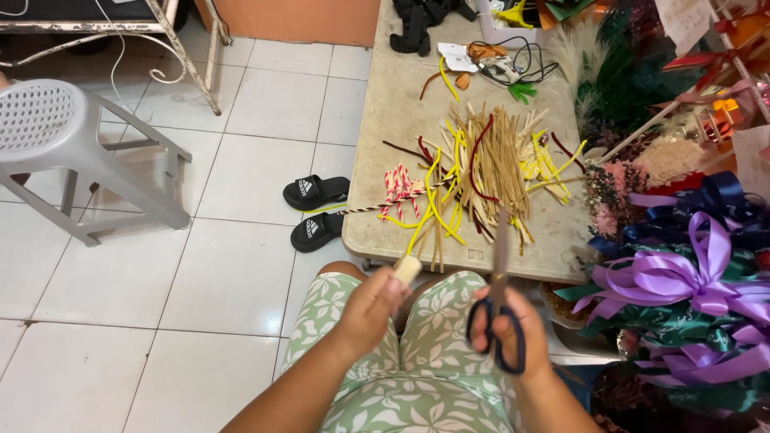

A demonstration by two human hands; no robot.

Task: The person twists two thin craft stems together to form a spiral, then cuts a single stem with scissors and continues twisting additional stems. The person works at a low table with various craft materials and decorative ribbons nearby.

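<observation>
My left hand (370, 309) is closed around a short cream-coloured fuzzy stick (407, 269), whose end pokes up above my fingers. My right hand (513, 333) grips a pair of dark-handled scissors (499, 309), blades pointing up and away over the table edge. Both hands hover above my lap, just short of the low beige table (385, 128). On it lies a loose heap of yellow, tan, dark red and striped fuzzy sticks (473, 172).
Purple and dark blue ribbon bows (690, 277) and dried flowers (634, 172) crowd the right side. Two black slippers (314, 208) lie on the white tiled floor by the table. A grey plastic stool (56, 136) stands at left. Cables and a small tool (505, 64) sit at the table's far end.
</observation>
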